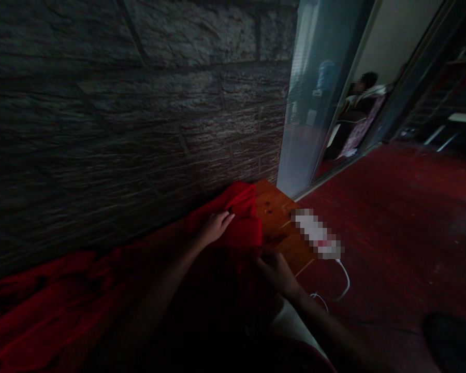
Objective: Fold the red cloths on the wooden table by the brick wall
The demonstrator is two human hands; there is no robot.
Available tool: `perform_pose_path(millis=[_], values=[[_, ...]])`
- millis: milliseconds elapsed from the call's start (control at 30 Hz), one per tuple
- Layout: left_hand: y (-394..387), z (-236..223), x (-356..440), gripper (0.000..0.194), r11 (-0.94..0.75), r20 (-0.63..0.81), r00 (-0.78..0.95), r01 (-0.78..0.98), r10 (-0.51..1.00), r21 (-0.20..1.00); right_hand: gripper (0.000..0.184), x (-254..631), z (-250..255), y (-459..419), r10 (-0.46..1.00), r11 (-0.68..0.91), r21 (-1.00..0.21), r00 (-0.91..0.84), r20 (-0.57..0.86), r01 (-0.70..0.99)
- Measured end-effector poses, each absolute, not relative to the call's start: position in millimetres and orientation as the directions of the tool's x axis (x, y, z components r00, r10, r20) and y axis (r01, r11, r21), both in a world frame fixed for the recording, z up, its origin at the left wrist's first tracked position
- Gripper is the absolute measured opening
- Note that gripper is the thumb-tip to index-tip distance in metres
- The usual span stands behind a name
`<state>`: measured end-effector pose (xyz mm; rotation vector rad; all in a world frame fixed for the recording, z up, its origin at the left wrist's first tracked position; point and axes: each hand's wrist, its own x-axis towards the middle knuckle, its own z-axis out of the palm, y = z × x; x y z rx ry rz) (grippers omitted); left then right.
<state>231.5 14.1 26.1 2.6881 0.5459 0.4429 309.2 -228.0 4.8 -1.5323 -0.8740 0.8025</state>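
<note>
A red cloth (243,230) lies folded on the wooden bench (270,210), with straight edges toward its right end. My left hand (216,227) rests on top of it, fingers stretched out and flat against the fabric. At the cloth's near right corner is my right hand (276,269), its fingers curled in and closed on the edge; deep shadow hides part of that grip. More red fabric (42,311) lies rumpled along the left side.
A stone-block wall (159,103) runs behind the bench. On the bench's right end sits a blurred-out pale object (318,235) with a white cable (348,282) hanging down. Past a glass door (306,103), a person (359,109) sits. The floor (392,233) is red.
</note>
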Motion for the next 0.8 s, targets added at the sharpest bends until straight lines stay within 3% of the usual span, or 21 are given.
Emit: perform_pose_path(millis=[100,267,367,467,633,800], values=[[13.6,29.3,230.9,0.035,-0.842,0.213,0.852,0.376,0.479,0.386,0.045,311.5,2.0,-236.8,0.873,-0.134,-0.983,0.484,-0.058,0.123],[11.1,37.4,228.8,0.037,-0.834,0.155,0.866,0.387,0.475,0.393,0.047,343.2,14.4,-232.6,0.931,-0.142,-0.923,0.366,-0.001,0.358],[8.6,41.1,226.8,0.037,-0.832,0.130,0.877,0.378,0.462,0.406,0.052,380.7,32.0,-208.2,0.860,-0.157,-0.897,0.504,0.081,0.413],[6.7,41.0,226.3,0.038,-0.839,0.136,0.880,0.374,0.456,0.395,0.054,410.4,43.2,-172.4,0.837,-0.293,-0.842,0.547,0.003,0.453],[5.8,35.1,228.6,0.037,-0.839,0.133,0.864,0.417,0.485,0.350,0.052,420.9,33.0,-134.7,0.894,-0.321,-0.856,0.427,-0.133,0.405],[5.6,32.4,228.5,0.038,-0.844,0.129,0.866,0.421,0.483,0.331,0.041,418.6,14.8,-133.0,0.872,-0.247,-0.939,0.478,-0.107,0.240]])
